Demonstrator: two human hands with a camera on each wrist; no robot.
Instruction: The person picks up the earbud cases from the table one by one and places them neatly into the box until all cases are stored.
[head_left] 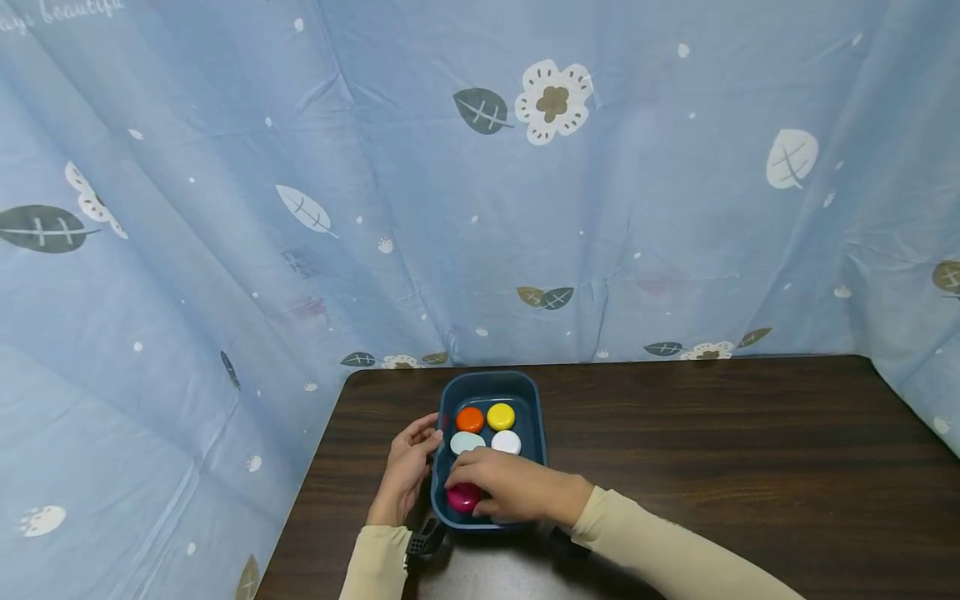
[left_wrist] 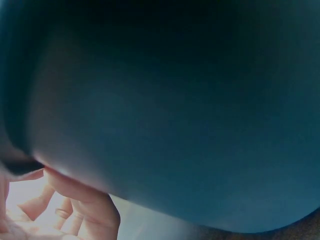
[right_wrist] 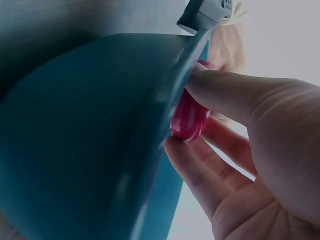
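Observation:
A deep blue rectangular box (head_left: 532, 408) with rounded corners stands on the table. Inside it, my right hand (head_left: 517, 485) grips a glossy crimson round disc (head_left: 463, 498) near the box's front end. The right wrist view shows the thumb and fingertips on either side of this thick disc (right_wrist: 189, 117), just beyond the rim. My left hand (head_left: 407, 467) touches the box's left side with its fingertips, fingers loosely bent. Farther back in the box lie an orange disc (head_left: 470, 419), a yellow disc (head_left: 501, 416), a pale mint disc (head_left: 467, 442) and a white disc (head_left: 506, 442).
The dark wood-grain table (head_left: 697, 442) extends far to the right of the box. A blue patterned curtain (head_left: 420, 208) hangs along the back and left edges. A black watch-like band (head_left: 427, 537) is on the left wrist, close to the box's front corner.

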